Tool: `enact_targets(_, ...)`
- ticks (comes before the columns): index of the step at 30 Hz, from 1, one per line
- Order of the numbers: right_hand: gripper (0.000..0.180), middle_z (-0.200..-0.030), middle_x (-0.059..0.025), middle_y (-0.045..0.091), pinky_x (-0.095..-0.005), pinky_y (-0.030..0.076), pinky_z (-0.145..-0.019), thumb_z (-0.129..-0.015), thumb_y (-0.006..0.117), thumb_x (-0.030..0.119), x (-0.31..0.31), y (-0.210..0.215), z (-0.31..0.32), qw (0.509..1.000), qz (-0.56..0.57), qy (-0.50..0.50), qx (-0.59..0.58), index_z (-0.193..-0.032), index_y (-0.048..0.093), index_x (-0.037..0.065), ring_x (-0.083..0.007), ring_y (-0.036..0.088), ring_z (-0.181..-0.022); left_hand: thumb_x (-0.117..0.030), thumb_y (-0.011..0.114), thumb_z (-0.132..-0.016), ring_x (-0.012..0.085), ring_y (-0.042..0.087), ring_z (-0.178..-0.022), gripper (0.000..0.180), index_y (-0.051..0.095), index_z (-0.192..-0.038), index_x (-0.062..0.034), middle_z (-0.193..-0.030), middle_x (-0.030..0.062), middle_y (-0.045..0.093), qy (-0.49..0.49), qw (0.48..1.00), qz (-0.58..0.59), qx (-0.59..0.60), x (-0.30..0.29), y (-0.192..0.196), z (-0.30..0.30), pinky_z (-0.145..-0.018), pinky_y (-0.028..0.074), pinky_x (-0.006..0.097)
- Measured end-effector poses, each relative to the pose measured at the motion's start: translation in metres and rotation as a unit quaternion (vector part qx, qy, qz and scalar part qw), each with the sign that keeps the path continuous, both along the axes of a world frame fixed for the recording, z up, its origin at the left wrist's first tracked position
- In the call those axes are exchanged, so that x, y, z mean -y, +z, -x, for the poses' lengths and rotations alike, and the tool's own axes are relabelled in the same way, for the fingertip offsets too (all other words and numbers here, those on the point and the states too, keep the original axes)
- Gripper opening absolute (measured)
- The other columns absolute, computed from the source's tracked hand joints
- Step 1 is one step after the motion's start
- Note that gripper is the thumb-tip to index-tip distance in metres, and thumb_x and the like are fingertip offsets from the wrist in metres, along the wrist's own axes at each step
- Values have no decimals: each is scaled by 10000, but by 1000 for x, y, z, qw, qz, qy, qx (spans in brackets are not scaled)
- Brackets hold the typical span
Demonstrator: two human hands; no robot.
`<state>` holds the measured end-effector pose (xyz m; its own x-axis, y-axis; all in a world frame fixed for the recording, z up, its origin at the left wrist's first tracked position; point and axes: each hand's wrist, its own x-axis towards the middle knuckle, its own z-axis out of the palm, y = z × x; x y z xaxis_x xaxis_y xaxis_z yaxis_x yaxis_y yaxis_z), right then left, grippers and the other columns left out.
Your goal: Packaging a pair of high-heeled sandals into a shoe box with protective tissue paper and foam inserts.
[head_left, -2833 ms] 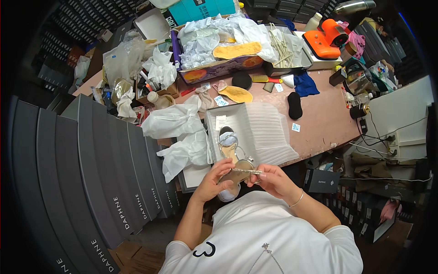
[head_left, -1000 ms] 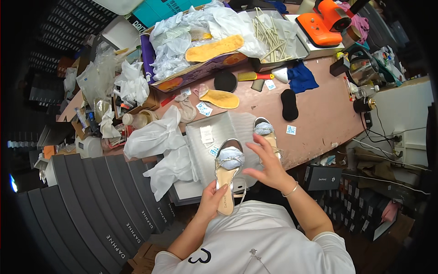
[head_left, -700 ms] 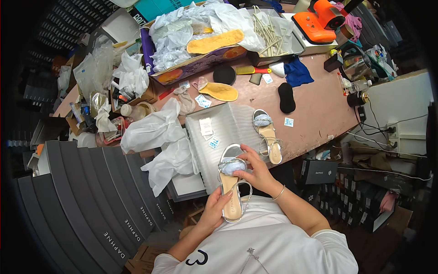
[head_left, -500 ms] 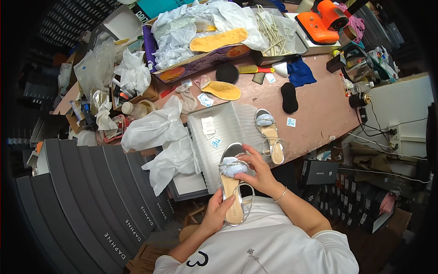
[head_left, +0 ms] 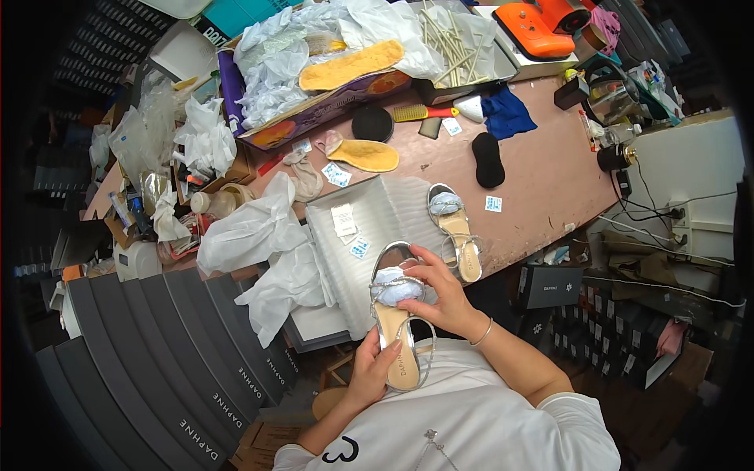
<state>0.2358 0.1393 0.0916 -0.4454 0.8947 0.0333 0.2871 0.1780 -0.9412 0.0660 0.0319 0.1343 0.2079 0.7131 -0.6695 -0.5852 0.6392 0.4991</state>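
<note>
Our left hand [head_left: 369, 370] pinches the sandal [head_left: 390, 323] by its edge near the heel, seemingly to steady it, while our right hand [head_left: 446, 300] pinches it at the toe straps, around the paper wad [head_left: 388, 292] that probably keeps their shape. The second sandal [head_left: 457, 226] lies just beyond our right hand, likely leaving both hands free. Unlike a second ago, our right hand is closed, not spread.

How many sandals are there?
2. One sandal is in the left hand, the right hand touching it; the other sandal lies near the table's edge. Others may be hidden.
</note>
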Motion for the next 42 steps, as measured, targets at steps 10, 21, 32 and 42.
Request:
enact_targets(10,541,-1396,-205,401,-373,448,-954,-717,807,128,-7,3,-8,1000,0,-23,1,-1181,543,37,-299,493,-1226,-127,503,-954,164,621,-983,440,370,-1356,-4,-1139,139,596,-19,1000,12,0,-12,-1,-6,-849,519,315)
enact_targets(21,493,-1376,-196,427,-344,483,-907,-741,780,112,-2,6,-4,999,16,-41,9,-1168,547,36,-284,510,-1195,-141,485,-964,174,635,-946,417,382,-1344,-4,-1125,144,599,-20,1000,10,21,-10,0,-2,-824,534,318)
enact_targets(32,822,-1461,-181,310,-350,471,-948,-716,808,137,-7,38,10,996,-63,-41,49,-1393,348,57,-306,438,-1285,-120,555,-943,90,547,-1008,490,360,-1373,11,-1161,59,565,-63,982,-132,-123,-2,4,-1,-880,447,253)
enact_targets(42,828,-1420,-146,377,-327,426,-984,-858,673,91,-28,35,-15,911,310,-117,-244,-1501,152,119,-217,490,-1219,-611,235,-964,250,584,-1101,717,355,-1394,-51,-1214,125,570,87,986,-119,78,-19,-45,16,-919,492,405)
